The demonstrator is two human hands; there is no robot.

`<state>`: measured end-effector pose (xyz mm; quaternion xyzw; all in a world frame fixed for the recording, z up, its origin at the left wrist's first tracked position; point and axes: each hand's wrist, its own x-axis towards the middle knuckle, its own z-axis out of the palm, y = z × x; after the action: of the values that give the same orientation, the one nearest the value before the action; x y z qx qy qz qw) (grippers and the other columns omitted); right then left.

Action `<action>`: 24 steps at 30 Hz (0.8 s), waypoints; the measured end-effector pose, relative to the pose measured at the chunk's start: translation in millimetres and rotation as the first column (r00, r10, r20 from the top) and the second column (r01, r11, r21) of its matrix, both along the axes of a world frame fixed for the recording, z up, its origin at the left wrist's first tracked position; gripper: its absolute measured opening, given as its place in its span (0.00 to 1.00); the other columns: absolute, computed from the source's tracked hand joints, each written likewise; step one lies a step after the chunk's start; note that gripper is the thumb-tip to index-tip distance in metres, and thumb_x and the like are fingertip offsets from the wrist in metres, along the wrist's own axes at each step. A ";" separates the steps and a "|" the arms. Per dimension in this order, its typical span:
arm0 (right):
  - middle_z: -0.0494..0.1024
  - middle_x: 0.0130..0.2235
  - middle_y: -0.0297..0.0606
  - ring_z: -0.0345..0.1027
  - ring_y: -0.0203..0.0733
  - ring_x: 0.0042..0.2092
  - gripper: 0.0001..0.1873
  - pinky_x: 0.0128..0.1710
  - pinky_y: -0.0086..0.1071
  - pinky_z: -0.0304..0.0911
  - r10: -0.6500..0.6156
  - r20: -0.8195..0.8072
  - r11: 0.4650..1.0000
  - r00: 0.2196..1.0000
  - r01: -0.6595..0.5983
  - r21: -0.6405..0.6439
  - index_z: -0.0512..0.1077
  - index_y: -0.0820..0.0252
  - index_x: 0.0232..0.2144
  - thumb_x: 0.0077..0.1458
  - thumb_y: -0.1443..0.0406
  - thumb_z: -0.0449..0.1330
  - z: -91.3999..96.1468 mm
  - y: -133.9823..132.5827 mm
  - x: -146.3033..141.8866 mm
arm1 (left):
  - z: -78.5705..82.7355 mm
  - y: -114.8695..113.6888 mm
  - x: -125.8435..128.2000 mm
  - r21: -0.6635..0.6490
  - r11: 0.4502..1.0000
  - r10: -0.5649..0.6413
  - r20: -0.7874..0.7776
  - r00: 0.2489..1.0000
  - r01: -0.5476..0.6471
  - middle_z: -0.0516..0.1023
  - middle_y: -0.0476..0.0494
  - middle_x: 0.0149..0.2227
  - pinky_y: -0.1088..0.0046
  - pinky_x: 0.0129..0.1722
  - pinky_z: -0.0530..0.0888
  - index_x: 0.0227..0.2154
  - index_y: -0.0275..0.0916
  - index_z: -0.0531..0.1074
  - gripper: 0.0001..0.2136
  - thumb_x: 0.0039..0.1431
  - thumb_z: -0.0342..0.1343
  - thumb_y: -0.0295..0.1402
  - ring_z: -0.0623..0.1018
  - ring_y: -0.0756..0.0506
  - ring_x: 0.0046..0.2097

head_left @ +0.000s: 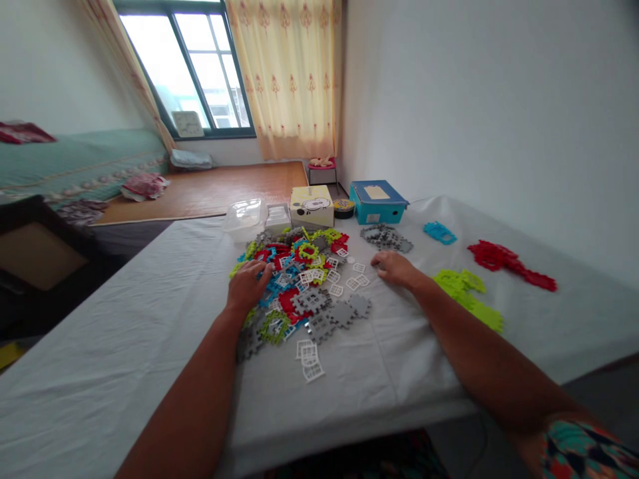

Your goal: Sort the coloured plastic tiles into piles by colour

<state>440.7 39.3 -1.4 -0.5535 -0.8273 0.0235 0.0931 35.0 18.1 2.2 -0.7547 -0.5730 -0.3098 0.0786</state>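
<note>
White tablecloth (124, 332), tile pile (309, 303) lengthwise away

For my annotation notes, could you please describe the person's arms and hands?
The left hand and right hand are bare, no gloves or watch. Both forearms are uncovered; a sleeve patterned in teal, orange and black covers the right upper arm.

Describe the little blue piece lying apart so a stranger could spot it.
Start at the white table and its big mixed pile. Go right, beyond the right hand. The blue piece lies between the grey heap and red heap, smaller than either.
</note>
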 end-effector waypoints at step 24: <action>0.77 0.38 0.41 0.69 0.42 0.41 0.06 0.44 0.33 0.62 0.221 -0.128 0.970 0.967 -0.231 -0.071 0.75 0.60 0.34 0.52 0.66 0.62 10.9 -22.8 -23.8 | 6.2 -6.8 7.2 -0.006 1.000 -0.009 -0.002 1.000 0.009 0.79 0.42 0.38 0.68 0.47 0.69 0.31 0.41 0.77 0.17 0.63 0.45 0.43 0.75 0.43 0.43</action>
<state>416.8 16.5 9.5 -0.4565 -0.8763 0.1023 0.1153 42.2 11.4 8.4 -0.7577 -0.5705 -0.3077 0.0755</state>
